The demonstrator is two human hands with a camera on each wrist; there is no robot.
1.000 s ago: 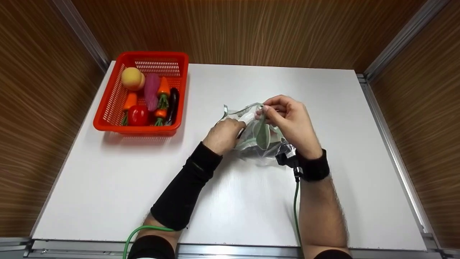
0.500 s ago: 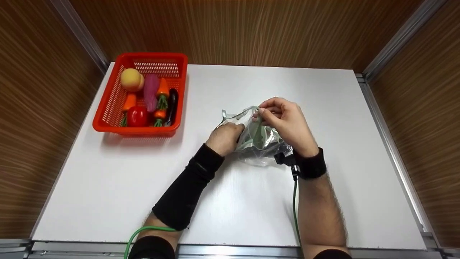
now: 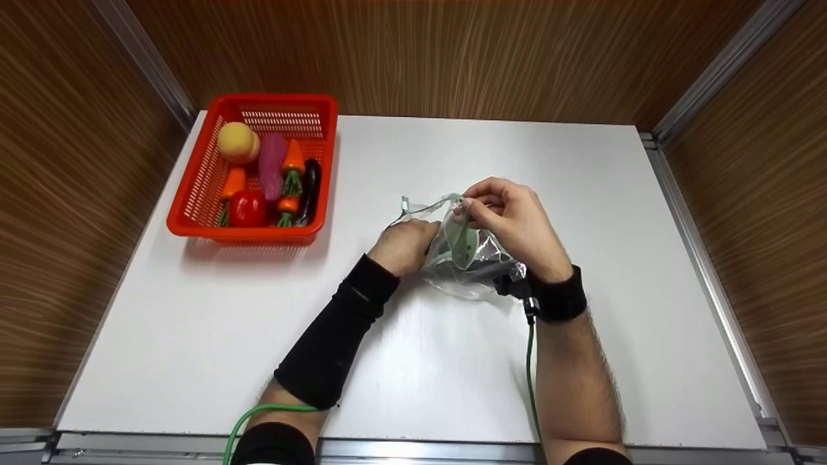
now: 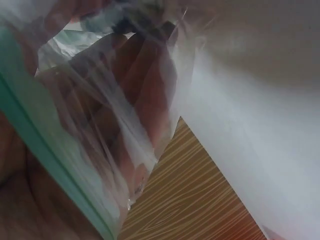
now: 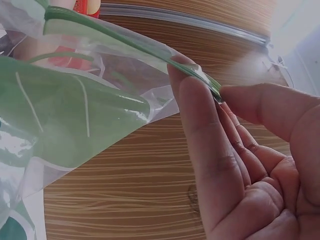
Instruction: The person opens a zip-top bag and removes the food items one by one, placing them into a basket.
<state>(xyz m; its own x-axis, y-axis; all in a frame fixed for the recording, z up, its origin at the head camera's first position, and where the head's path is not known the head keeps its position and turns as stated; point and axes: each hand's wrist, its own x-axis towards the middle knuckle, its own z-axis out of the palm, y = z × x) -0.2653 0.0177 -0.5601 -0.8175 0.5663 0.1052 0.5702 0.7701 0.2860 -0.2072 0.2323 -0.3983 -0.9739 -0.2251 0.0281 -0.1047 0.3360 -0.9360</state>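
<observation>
A clear zip bag with green print and a green zip band is held just above the white table. My right hand pinches the corner of its mouth; in the right wrist view, the thumb and index fingertips meet at the end of the green zip band. My left hand reaches into the bag's mouth from the left. Through the plastic in the left wrist view, its fingers look extended, with the zip band crossing the palm. A dark blur near their tips is unclear.
At the back left stands a red basket with a yellow round fruit, a purple vegetable, several carrots, a red pepper and an eggplant. Wood-grain walls border the table.
My right hand has shifted slightly left and nearer with the bag's corner. The left hand has stayed nearly in place at the bag's mouth. The basket is unchanged.
</observation>
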